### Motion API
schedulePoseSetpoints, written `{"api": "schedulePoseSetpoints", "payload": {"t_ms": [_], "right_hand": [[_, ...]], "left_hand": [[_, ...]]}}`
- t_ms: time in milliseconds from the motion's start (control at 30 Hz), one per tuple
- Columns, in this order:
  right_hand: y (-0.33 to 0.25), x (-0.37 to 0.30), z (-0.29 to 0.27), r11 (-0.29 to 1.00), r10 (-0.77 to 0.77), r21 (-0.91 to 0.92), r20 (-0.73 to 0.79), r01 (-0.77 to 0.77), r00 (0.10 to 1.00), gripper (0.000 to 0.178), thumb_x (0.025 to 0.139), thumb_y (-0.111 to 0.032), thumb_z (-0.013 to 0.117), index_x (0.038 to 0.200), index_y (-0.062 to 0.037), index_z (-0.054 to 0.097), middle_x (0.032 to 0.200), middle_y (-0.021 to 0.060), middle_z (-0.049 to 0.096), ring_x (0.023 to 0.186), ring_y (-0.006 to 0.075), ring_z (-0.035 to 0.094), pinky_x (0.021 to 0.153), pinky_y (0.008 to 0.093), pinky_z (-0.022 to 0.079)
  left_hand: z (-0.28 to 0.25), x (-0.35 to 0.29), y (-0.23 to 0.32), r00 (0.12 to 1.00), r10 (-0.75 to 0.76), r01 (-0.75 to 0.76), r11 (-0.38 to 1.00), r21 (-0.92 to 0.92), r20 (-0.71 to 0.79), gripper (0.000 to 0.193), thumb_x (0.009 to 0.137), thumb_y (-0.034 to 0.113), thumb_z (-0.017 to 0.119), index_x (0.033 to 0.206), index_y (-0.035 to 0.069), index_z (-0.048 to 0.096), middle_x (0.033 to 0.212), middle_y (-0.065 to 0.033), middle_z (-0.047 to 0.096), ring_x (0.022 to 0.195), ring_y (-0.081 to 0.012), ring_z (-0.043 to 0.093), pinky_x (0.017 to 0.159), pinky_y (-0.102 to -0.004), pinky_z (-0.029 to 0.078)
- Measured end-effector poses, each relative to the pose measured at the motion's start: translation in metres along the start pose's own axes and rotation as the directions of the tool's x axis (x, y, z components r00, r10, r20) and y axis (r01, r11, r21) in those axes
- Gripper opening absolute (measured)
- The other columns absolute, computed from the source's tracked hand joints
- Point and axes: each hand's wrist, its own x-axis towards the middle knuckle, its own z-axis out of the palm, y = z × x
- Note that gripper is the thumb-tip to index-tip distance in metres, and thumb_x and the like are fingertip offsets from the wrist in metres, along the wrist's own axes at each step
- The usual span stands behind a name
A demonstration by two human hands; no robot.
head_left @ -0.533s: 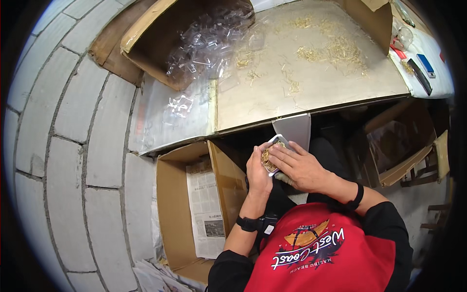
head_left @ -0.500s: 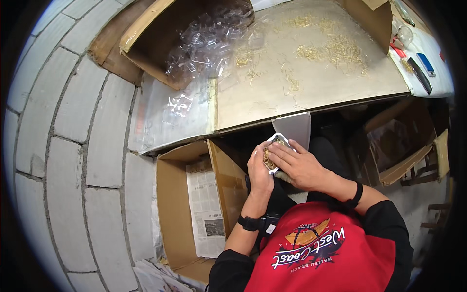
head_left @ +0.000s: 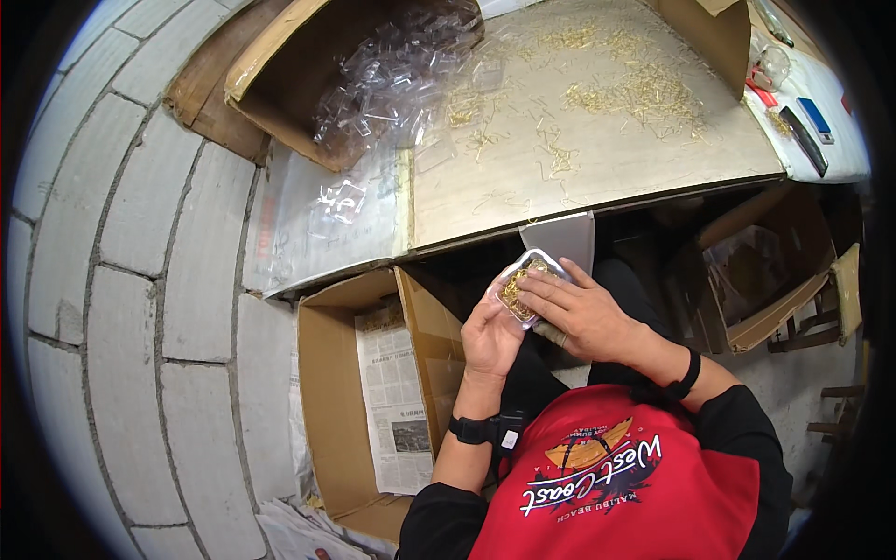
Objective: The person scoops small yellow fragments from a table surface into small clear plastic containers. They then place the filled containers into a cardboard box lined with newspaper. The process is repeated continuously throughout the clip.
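My left hand (head_left: 492, 338) is closed around the side of a small clear plastic box (head_left: 535, 254), held tilted in front of the table edge. Inside the box lies a heap of small gold-coloured wire pieces (head_left: 512, 295). My right hand (head_left: 581, 315) reaches over the box from the right, its fingers stretched out and resting on the gold pieces. Part of the heap is hidden under those fingers. More gold wire pieces (head_left: 644, 98) are scattered over the tabletop (head_left: 672, 166) beyond my hands.
A cardboard box on its side (head_left: 245, 73) spills many clear plastic boxes (head_left: 387, 84) at the far left. An open carton (head_left: 322, 411) with newspaper stands below left, another carton (head_left: 784, 308) at right. A blue object (head_left: 815, 119) and a black-handled tool (head_left: 804, 142) lie far right.
The plastic box has tilted, showing more of its inside and the gold pieces. My left hand has shifted slightly left and down; my right hand has moved a little across the heap.
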Motion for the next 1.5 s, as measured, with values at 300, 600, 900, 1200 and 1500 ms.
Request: {"api": "schedulePoseSetpoints", "payload": {"t_ms": [300,600,900,1200,1500], "right_hand": [[-0.004,0.006,0.002,0.999,-0.024,0.024,0.018,0.023,1.000,0.049,0.081,-0.014,0.062,0.128,-0.0073,0.049,0.134,0.0077,0.047,0.130,0.0220,0.040,0.107,0.0500,0.028],[-0.007,0.005,0.000,0.997,-0.052,0.064,0.018,0.050,0.999,0.053,0.081,-0.010,0.061,0.132,-0.0070,0.045,0.137,0.0082,0.044,0.133,0.0232,0.036,0.107,0.0507,0.027],[-0.012,0.023,-0.027,0.977,-0.028,0.199,-0.224,0.074,0.974,0.069,0.060,0.013,0.051,0.127,-0.0027,0.049,0.131,0.0152,0.050,0.124,0.0305,0.047,0.101,0.0446,0.038],[0.001,0.004,-0.015,0.948,0.181,0.283,-0.092,-0.148,0.979,0.050,0.073,0.015,0.052,0.120,-0.0019,0.053,0.123,0.0190,0.054,0.107,0.0350,0.058,0.087,0.0364,0.050],[-0.008,0.008,0.007,0.888,0.338,0.322,0.026,-0.328,0.941,0.060,0.075,0.021,0.044,0.129,-0.0040,0.048,0.123,0.0145,0.054,0.087,0.0194,0.063,0.085,0.0296,0.046]], "left_hand": [[-0.009,-0.005,0.004,0.993,0.031,0.002,0.961,0.275,-0.116,0.061,0.073,-0.009,0.048,0.132,-0.004,0.036,0.127,-0.0172,0.049,0.113,-0.0230,0.054,0.096,-0.0358,0.046],[0.001,-0.011,0.004,0.989,0.047,-0.016,0.977,0.213,-0.141,0.039,0.093,0.009,0.047,0.130,0.000,0.040,0.123,-0.0138,0.053,0.109,-0.0214,0.056,0.090,-0.0358,0.049],[0.009,-0.012,0.045,0.981,0.123,-0.067,0.940,0.334,-0.150,0.043,0.100,0.034,0.036,0.127,0.002,0.044,0.119,-0.0134,0.056,0.105,-0.0240,0.060,0.080,-0.0404,0.055],[-0.037,-0.082,0.173,0.802,0.510,-0.259,0.767,0.587,-0.313,0.047,0.099,0.042,0.033,0.119,0.003,0.049,0.110,-0.0133,0.061,0.097,-0.0241,0.063,0.072,-0.0395,0.057],[-0.247,-0.142,0.169,0.400,0.474,0.040,0.846,0.531,-0.785,0.026,0.091,0.018,0.052,0.112,0.009,0.061,0.100,-0.0052,0.064,0.078,-0.0160,0.061,0.063,-0.0309,0.049]]}}
